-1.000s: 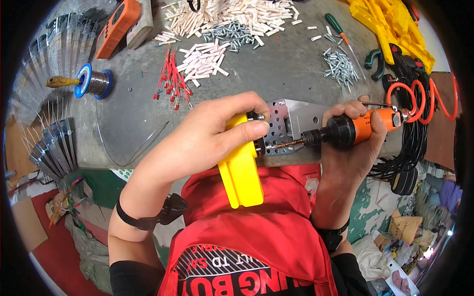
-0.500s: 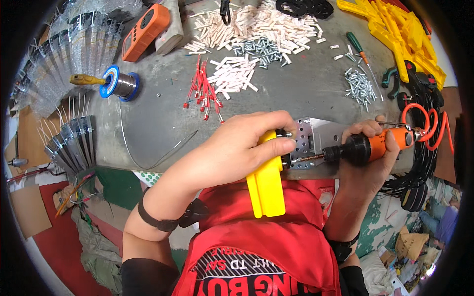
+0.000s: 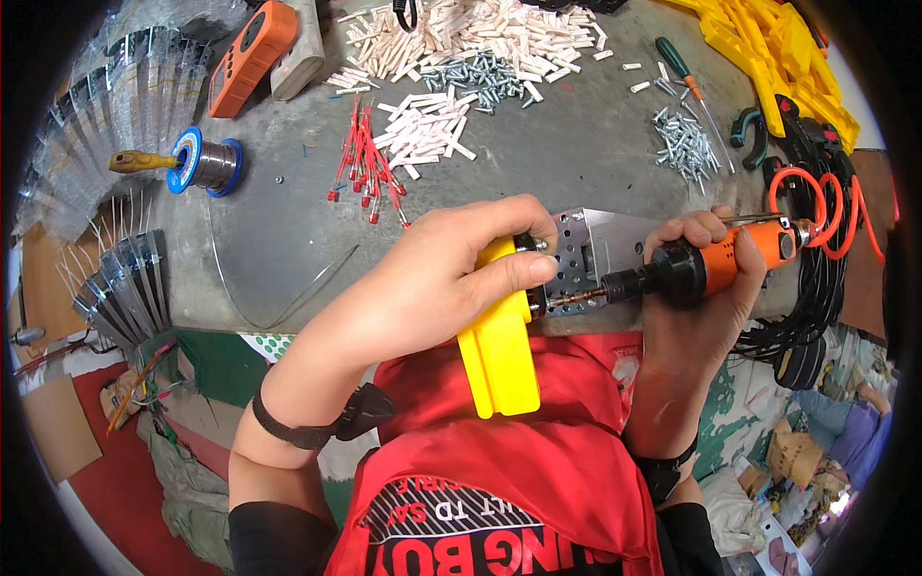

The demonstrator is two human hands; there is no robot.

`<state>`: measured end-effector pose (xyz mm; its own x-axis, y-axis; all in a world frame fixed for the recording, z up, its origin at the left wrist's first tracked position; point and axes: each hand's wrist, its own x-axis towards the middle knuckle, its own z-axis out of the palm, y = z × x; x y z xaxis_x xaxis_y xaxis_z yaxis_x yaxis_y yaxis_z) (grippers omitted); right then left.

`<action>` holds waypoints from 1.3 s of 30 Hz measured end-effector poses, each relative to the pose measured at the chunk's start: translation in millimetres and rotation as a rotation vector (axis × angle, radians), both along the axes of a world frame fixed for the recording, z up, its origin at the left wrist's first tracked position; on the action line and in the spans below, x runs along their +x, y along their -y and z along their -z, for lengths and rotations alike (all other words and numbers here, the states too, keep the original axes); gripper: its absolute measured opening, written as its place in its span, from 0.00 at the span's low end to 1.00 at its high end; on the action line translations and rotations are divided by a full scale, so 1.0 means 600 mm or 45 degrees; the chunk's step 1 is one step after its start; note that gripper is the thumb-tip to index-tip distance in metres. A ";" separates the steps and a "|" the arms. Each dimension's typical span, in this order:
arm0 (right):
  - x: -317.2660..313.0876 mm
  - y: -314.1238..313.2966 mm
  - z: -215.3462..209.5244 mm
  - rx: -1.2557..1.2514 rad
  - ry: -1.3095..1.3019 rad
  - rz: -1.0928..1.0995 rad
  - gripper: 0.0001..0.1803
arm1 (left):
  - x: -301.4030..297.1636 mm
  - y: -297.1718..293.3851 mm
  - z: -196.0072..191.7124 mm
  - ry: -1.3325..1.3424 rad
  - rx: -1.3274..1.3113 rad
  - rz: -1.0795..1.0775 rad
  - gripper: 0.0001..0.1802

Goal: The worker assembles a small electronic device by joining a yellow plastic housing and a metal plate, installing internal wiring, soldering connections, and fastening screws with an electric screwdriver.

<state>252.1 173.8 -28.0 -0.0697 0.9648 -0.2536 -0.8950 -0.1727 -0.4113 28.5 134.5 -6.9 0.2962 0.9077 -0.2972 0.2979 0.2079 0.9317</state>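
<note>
My left hand is closed on a yellow plastic housing, held in front of my red apron with its wide end downward. Small dark fittings show at the housing's upper end, beside my thumb and forefinger. My right hand wraps round an orange air screwdriver with a black front and a coiled orange hose. Its long bit points left, with the tip at the dark fitting on the housing's right side; exact contact is too small to tell. A perforated metal plate lies behind the bit.
Ahead lie white sleeves, screws, red-tipped wired parts and a green-handled screwdriver. A solder spool and an orange meter stand left. Yellow housings and black cables crowd the right.
The whole view has shifted slightly, so the table's things appear further left and up. Both hands keep their grips, and the bit stays lined up with the housing's side.
</note>
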 end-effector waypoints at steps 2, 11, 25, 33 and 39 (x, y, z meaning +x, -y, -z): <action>-0.004 -0.001 -0.008 -0.018 0.067 -0.010 0.20 | -0.001 -0.001 -0.001 -0.045 0.062 0.024 0.12; -0.018 -0.047 -0.015 -0.031 0.130 0.073 0.20 | -0.008 0.002 -0.008 -0.109 0.074 0.070 0.25; -0.032 -0.041 -0.016 -0.026 0.109 0.044 0.22 | -0.009 0.000 -0.003 -0.092 0.142 0.073 0.21; -0.028 -0.045 -0.016 0.018 0.131 0.063 0.22 | -0.009 0.002 0.000 -0.091 0.179 0.066 0.22; -0.028 -0.045 -0.013 0.040 0.106 0.021 0.19 | -0.009 -0.001 -0.005 -0.101 0.123 0.057 0.24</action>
